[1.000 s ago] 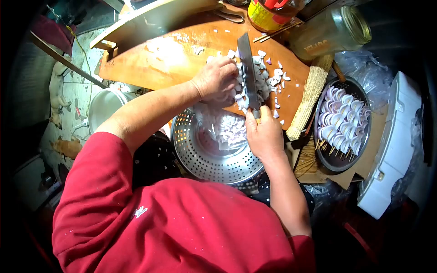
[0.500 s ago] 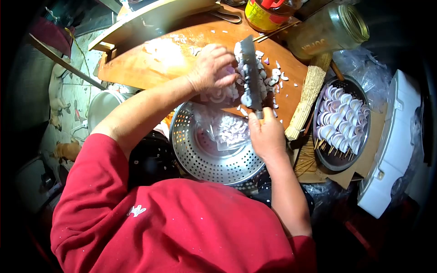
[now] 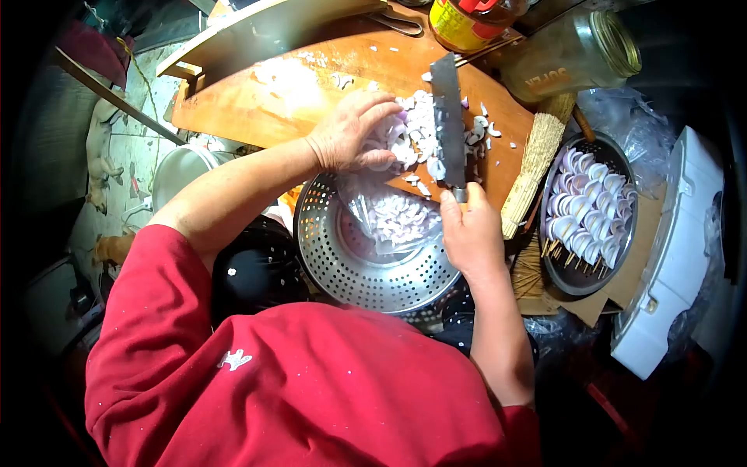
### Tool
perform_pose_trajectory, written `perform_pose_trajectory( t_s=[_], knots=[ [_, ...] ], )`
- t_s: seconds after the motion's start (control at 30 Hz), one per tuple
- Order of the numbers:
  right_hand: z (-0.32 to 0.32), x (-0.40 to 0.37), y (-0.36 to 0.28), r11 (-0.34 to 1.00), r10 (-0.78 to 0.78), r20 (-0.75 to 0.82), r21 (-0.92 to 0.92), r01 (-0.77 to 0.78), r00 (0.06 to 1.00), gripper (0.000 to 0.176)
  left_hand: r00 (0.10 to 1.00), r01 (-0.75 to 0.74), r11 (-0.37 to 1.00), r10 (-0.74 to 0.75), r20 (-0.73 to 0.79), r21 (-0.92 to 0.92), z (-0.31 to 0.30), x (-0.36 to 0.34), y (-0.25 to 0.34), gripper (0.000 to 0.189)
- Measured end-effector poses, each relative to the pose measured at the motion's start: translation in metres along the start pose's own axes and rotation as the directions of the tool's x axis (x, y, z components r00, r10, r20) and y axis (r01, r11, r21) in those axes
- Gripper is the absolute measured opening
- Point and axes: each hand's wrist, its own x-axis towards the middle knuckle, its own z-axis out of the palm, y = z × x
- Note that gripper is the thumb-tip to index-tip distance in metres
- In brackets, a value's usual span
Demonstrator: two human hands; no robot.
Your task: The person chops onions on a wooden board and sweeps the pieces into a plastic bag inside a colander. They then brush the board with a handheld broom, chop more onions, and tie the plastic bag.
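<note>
On the wooden board (image 3: 257, 117), a heap of chopped onion (image 3: 420, 124) lies between my two hands. My left hand (image 3: 358, 132) is cupped against the heap's left side, thumb and fingers apart. The handle of a cleaver (image 3: 447, 109) is wrapped in my right hand (image 3: 472, 229). Its dark blade stands along the heap's right side, pointing away from me, with onion bits at its edge. Below the board's near edge sits a perforated steel colander (image 3: 350, 272). A clear plastic bag (image 3: 354, 206) with chopped onion inside rests in it.
To the right, an oval dark basin (image 3: 580, 284) holds skewered onion pieces (image 3: 587, 202). A straw brush (image 3: 537, 156) lies beside it. A large glass jar (image 3: 560, 70) and a yellow-labelled bottle (image 3: 463, 23) are at the back. A white bucket (image 3: 179, 183) stands left.
The cleaver and my right hand have moved slightly right. My left hand's fingers have drawn back a little from the blade, and more of the onion heap shows between them.
</note>
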Motion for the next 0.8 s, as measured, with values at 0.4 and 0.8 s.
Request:
perform_pose_trajectory(
  t_s=[0.4,0.8],
  knots=[
    [0.026,0.005,0.014,0.994,-0.021,-0.020,-0.111,0.019,1.000,0.030,0.989,0.041,0.997,-0.031,-0.142,0.070,0.032,0.009,0.020,0.062],
    [0.019,0.012,0.014,0.989,0.014,-0.043,-0.144,-0.020,0.999,0.029,0.971,0.121,0.992,-0.110,-0.211,0.036,0.043,0.023,0.019,0.061]
  ],
)
